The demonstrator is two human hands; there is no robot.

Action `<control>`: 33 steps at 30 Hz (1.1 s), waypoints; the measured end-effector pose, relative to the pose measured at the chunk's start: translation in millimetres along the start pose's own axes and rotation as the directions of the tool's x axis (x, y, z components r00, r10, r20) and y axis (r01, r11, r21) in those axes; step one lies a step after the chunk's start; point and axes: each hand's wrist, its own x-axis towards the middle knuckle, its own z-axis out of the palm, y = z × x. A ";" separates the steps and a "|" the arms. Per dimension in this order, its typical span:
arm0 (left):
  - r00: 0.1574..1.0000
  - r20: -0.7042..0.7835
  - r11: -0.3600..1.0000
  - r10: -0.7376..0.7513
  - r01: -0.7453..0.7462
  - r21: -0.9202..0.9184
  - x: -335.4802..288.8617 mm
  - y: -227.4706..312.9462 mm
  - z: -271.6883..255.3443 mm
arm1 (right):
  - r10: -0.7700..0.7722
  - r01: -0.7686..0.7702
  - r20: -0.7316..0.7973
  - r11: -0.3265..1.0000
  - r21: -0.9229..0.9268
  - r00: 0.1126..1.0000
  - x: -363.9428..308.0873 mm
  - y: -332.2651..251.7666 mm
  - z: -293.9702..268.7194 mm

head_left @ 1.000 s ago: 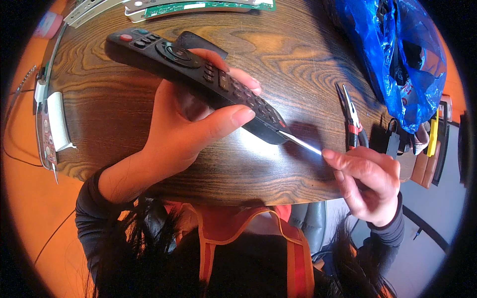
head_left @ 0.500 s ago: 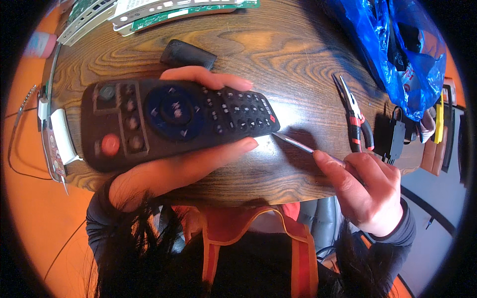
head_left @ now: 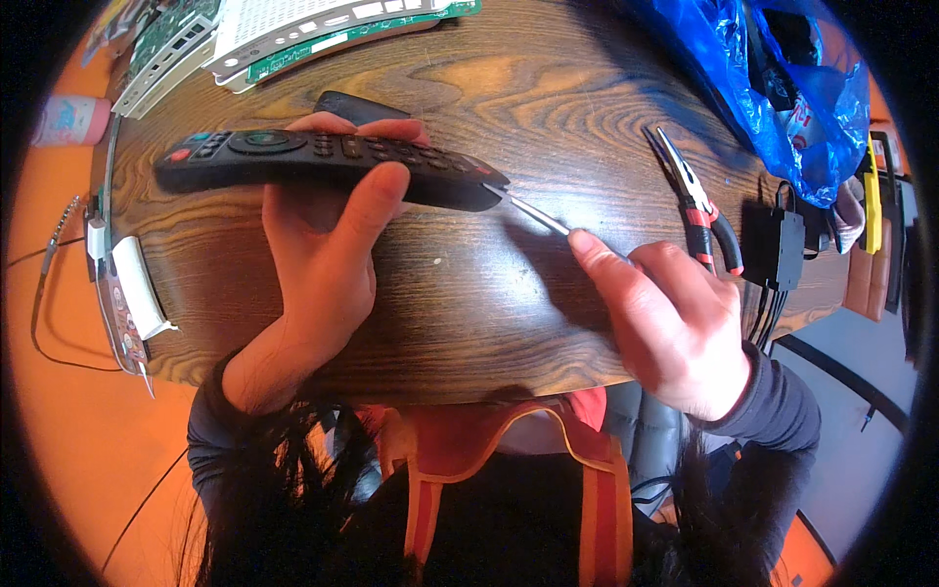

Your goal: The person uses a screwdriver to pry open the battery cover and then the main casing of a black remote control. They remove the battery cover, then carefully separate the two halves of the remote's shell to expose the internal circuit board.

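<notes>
Setting appears to be an electronics repair workplace. Evidence: green circuit board [head_left: 337, 44] and white casing [head_left: 293, 22] toward the wooden table [head_left: 469, 323]'s far left corner; pliers [head_left: 697, 207] toward its right edge; slim metal tool [head_left: 541, 214] against remote control [head_left: 318, 155].

Blk remote control [head_left: 328, 159] — held up approx. horiz., btn face upward, near side edge showing; red btn [head_left: 179, 156] at L end. Thin metal-shafted tool [head_left: 540, 213] slants down to R — tip at remote's R end (in seam or just touching, can't tell).
</notes>
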 end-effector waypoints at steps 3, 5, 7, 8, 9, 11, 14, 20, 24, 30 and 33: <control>0.999 -0.009 0.998 -0.037 0.036 -0.045 -1.4 0.8 -0.2 | 0.026 -0.025 -0.011 0.999 0.034 1.000 2.2 -3.1 -0.3; 0.997 0.082 0.990 0.003 0.009 -0.142 -0.3 1.2 -0.4 | 0.036 -0.036 0.006 0.988 0.148 0.999 4.2 -1.6 -11.0; 0.990 0.131 0.960 -0.049 0.083 -0.268 2.1 2.9 -2.1 | 0.038 -0.024 -0.045 0.961 0.274 0.998 5.4 1.5 -25.6; 0.983 0.138 0.925 -0.122 0.163 -0.343 3.3 4.3 -3.5 | 0.054 -0.016 -0.104 0.942 0.335 0.993 5.2 2.3 -33.2; 0.971 0.152 0.864 -0.184 0.234 -0.446 3.6 6.1 -5.0 | 0.067 -0.030 -0.100 0.941 0.337 0.993 3.7 2.4 -41.4; 0.940 0.220 0.733 -0.259 0.340 -0.590 5.8 6.4 -7.0 | 0.116 -0.053 -0.174 0.942 0.331 0.978 1.8 -0.1 -45.1; 0.916 0.268 0.729 -0.298 0.400 -0.555 5.5 7.3 -9.2 | 0.097 -0.029 -0.263 0.968 0.249 0.960 1.0 -1.5 -42.8; 0.908 0.349 0.778 -0.233 0.389 -0.493 5.1 4.7 -10.7 | -0.042 0.069 -0.124 0.971 0.228 0.991 5.2 0.8 -41.7; 0.908 0.355 0.779 -0.222 0.384 -0.495 5.1 5.4 -10.7 | -0.039 0.057 -0.091 0.978 0.201 0.995 6.3 -0.7 -47.0; 0.908 0.377 0.783 -0.184 0.367 -0.503 5.3 3.1 -2.1 | -0.015 0.029 -0.085 0.985 0.168 0.996 9.1 -1.7 -41.9; 0.902 0.360 0.860 -0.238 0.368 -0.353 1.3 5.1 2.2 | -0.023 0.039 -0.104 0.987 0.157 0.994 9.8 -1.5 -36.7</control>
